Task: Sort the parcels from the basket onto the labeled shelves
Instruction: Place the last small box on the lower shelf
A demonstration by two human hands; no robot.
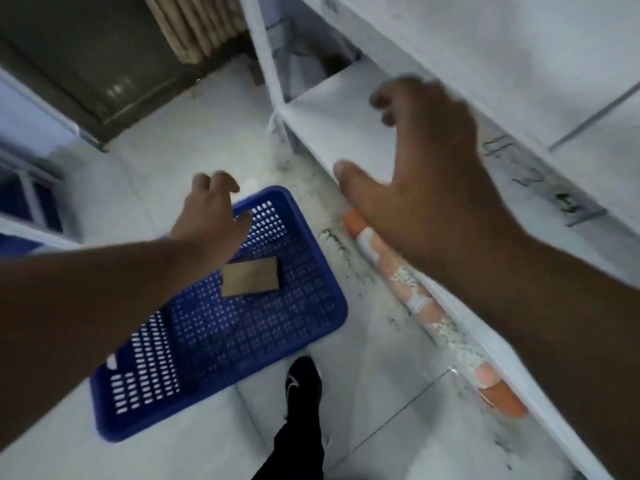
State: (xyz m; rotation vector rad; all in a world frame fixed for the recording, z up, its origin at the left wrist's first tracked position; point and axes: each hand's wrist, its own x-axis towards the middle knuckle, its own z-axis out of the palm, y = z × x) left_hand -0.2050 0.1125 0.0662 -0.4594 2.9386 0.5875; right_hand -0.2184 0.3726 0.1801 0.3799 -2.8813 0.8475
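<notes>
A blue perforated plastic basket (304, 327) sits on the pale floor, holding one small brown cardboard parcel (250, 276). My left hand (211, 216) hovers above the basket's far edge with its fingers loosely curled and nothing in it. Up and to the right, my right hand (422, 161) spreads its fingers in front of the white shelf unit (346, 109), holding nothing. The lower shelf board behind that hand looks bare. A handwritten label (540, 181) runs along the shelf edge just right of my right hand.
An orange and white strip (408, 289) runs along the shelf's base at floor level. My black shoe (303, 379) stands just right of the basket's near corner. A dark door and a wooden slatted thing lie at the back left.
</notes>
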